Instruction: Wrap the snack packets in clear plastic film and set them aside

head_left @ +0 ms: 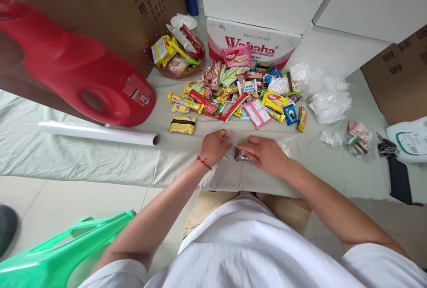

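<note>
Near the front edge of the cloth-covered table, my left hand [215, 148] is closed on the gathered edge of a clear plastic bag [229, 153]. My right hand [267, 154] is closed at the bag's other side, its fingers partly hiding a dark brown snack packet [243, 154] in or under the plastic. Just beyond my hands lies a heap of wrapped snacks, among them a yellow nabati packet [275, 101], a pink packet [257, 113] and a red bar [235, 106]. A yellow packet with a dark band [182, 125] sits apart at the left.
A bowl [160, 70] of snacks stands behind the heap. To the left are a big red jug [83, 61] and a white roll [100, 134]. Crumpled clear bags [330, 96], a filled bag [358, 140] and keys [388, 148] lie right. A green stool [66, 243] stands below.
</note>
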{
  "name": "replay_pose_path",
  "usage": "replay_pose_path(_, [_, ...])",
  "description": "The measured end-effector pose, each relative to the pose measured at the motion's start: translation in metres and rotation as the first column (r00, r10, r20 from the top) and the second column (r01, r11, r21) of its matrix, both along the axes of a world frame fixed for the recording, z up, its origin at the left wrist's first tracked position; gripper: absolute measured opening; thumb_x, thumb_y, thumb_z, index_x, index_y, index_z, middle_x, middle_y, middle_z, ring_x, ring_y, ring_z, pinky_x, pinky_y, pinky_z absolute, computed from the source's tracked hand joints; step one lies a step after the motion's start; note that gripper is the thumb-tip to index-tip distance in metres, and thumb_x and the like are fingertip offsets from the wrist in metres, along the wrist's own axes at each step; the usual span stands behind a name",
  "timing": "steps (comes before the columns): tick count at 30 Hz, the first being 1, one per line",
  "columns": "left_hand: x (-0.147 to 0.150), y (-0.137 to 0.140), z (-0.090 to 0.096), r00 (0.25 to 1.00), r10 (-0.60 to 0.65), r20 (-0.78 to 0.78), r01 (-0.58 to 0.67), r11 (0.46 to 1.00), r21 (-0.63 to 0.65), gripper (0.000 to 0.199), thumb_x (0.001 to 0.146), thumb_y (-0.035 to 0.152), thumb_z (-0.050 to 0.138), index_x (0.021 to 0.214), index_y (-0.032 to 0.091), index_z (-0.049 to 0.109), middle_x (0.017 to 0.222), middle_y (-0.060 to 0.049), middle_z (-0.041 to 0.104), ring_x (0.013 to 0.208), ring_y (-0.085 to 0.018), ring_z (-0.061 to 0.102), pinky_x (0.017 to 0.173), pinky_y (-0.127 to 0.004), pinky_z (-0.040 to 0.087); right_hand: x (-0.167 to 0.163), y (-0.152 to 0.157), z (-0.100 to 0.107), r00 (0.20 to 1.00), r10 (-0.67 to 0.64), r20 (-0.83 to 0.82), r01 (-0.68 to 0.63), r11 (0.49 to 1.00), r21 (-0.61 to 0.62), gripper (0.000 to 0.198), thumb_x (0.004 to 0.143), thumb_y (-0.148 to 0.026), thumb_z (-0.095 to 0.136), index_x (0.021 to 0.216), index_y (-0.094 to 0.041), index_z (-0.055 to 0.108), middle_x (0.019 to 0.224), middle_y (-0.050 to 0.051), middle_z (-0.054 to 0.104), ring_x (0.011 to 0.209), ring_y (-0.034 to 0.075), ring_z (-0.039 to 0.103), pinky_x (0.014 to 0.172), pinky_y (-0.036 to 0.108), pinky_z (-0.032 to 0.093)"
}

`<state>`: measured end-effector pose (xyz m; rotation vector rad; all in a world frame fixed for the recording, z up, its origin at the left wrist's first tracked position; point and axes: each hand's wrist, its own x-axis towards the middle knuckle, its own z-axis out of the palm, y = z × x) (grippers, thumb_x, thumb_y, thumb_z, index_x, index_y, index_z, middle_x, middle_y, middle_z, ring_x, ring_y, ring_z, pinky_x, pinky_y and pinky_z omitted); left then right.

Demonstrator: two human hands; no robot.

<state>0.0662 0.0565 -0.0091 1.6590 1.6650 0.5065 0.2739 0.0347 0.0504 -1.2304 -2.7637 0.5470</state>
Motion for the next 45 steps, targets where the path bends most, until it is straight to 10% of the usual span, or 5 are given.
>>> replay_pose_path(19, [0.013,-0.035,0.03,0.878,0.122,0.463,-0.051,0.985,-0.163,0.02,0.085,0.042,0.064,0.079,0.023,0.064,0.06,0.003,0.06,0.053,-0.015,0.056,0.053,-0.028,0.044,0.0,-0.045,-0.019,1.0,0.012,0.011,-0.012,0.999,-0.038,0.033,0.1,-0.021,0.056,0.131,-0.022,0.069,0.115,0.013,0.061,0.106,0.029,0.051,0.092,0.044,0.046])
replay_pose_path(28, [0.051,-0.061,0.005,0.984,-0.156,-0.086,0.178,0.833,0.524,0.021,0.098,0.019,0.049,0.091,0.02,0.069,0.107,-0.012,0.071,0.102,-0.024,0.063,0.092,-0.041,0.053,0.029,-0.05,-0.018,0.944,0.033,-0.328,-0.098,0.978,-0.183,0.018,0.093,-0.025,0.07,0.11,-0.02,0.076,0.121,0.011,0.069,0.12,0.028,0.055,0.108,0.047,0.046])
replay_pose_path(31, [0.053,-0.072,-0.004,0.958,-0.164,-0.233,0.272,0.778,0.567,0.02,0.1,0.018,0.05,0.102,0.021,0.07,0.115,-0.012,0.073,0.111,-0.027,0.065,0.094,-0.042,0.052,0.05,-0.044,-0.007,0.848,-0.106,-0.519,-0.069,0.95,-0.306,0.021,0.1,-0.033,0.059,0.108,-0.022,0.076,0.114,0.007,0.075,0.111,0.023,0.065,0.103,0.041,0.049])
replay_pose_path(36, [0.066,-0.079,-0.01,0.944,-0.088,-0.317,0.27,0.758,0.594,0.02,0.097,0.012,0.053,0.101,0.022,0.071,0.116,-0.013,0.075,0.125,-0.03,0.064,0.097,-0.046,0.051,0.085,-0.018,-0.009,0.659,-0.621,-0.424,0.607,0.772,-0.189,0.033,0.1,-0.04,0.055,0.121,-0.02,0.07,0.118,0.011,0.074,0.11,0.027,0.064,0.098,0.04,0.049])
replay_pose_path(45, [0.075,-0.079,-0.026,0.949,-0.164,-0.268,0.302,0.718,0.627,0.036,0.099,0.012,0.048,0.13,0.019,0.062,0.134,-0.017,0.068,0.135,-0.029,0.061,0.109,-0.047,0.053,0.108,-0.03,-0.04,0.791,-0.601,-0.116,0.444,0.694,-0.567,0.029,0.088,-0.048,0.06,0.084,-0.019,0.067,0.077,0.001,0.063,0.072,0.018,0.057,0.063,0.026,0.041])
